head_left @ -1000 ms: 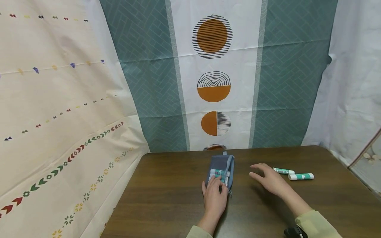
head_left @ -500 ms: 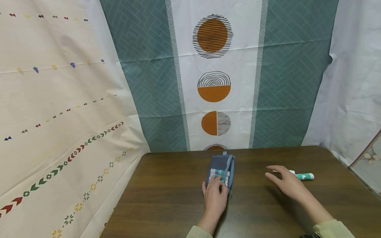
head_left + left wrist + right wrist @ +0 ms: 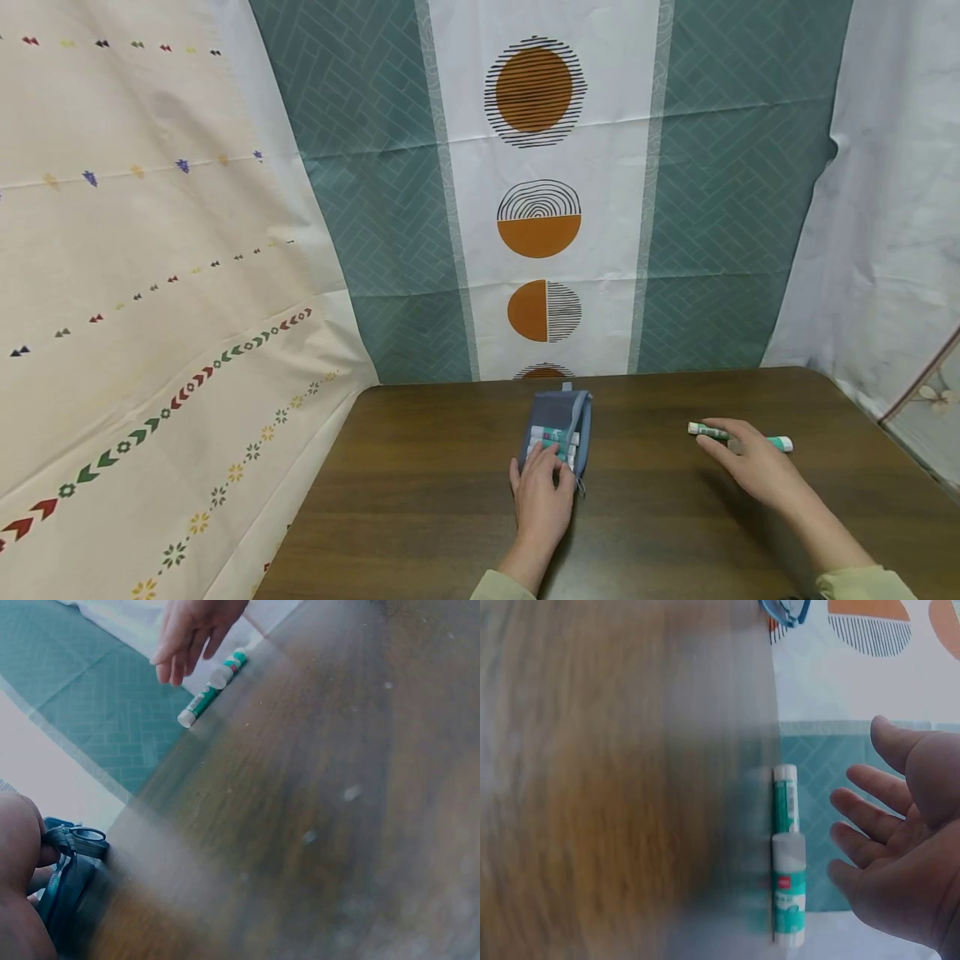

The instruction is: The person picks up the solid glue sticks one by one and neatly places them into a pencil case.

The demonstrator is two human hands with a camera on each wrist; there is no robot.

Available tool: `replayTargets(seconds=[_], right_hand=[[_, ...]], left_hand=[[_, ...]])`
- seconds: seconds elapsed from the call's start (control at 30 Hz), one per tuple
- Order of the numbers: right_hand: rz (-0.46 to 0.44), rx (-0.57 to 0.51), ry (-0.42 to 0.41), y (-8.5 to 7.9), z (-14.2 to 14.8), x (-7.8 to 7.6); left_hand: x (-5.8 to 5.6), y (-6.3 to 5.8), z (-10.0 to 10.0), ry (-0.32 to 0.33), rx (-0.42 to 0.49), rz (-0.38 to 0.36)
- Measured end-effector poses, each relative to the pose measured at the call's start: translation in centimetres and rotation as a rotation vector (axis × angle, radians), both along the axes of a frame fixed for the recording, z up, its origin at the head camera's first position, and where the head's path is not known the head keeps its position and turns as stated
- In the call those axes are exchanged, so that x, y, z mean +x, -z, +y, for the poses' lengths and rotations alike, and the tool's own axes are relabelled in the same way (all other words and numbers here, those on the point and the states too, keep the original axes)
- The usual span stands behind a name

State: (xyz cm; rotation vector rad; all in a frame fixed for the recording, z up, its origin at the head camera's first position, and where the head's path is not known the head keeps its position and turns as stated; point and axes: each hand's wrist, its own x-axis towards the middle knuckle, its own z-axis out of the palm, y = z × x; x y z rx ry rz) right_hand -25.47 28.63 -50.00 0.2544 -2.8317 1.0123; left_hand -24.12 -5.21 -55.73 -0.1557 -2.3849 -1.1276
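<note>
My left hand [image 3: 543, 500] lies over the near end of a grey-blue zippered pouch [image 3: 551, 407], bent fingers spanning it and holding it. Green-and-white glue sticks [image 3: 553, 434] show inside, partly covered by those fingers. In the left wrist view the pouch's zipper edge [image 3: 75, 862] is beside the thumb. My right hand [image 3: 757, 467] hovers with fingers apart, holding nothing, in front of two loose glue sticks. One is slimmer [image 3: 786, 799]; the thicker one [image 3: 789, 889] has a translucent cap. The head view shows the right hand partly hiding both.
The brown wooden table [image 3: 420, 500] carries the pouch and the loose glue sticks near its back right. Patterned cloths [image 3: 720, 208] hang behind it, and a cream cloth [image 3: 187, 292] drapes along the left side.
My right hand has moved right, away from the pouch, to the loose glue sticks. The left hand and pouch have stayed in place.
</note>
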Motion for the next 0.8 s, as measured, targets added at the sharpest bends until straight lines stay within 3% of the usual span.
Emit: replayTargets(seconds=[0.53,0.8], right_hand=[[-0.025,0.01,0.097,-0.5,5.3,0.0],[-0.063,-0.034,0.135,0.9,8.0,0.1]], left_hand=[[0.0,-0.1,0.0,0.0,0.001,-0.02],[0.2,-0.4,0.0,0.001,-0.003,-0.017]])
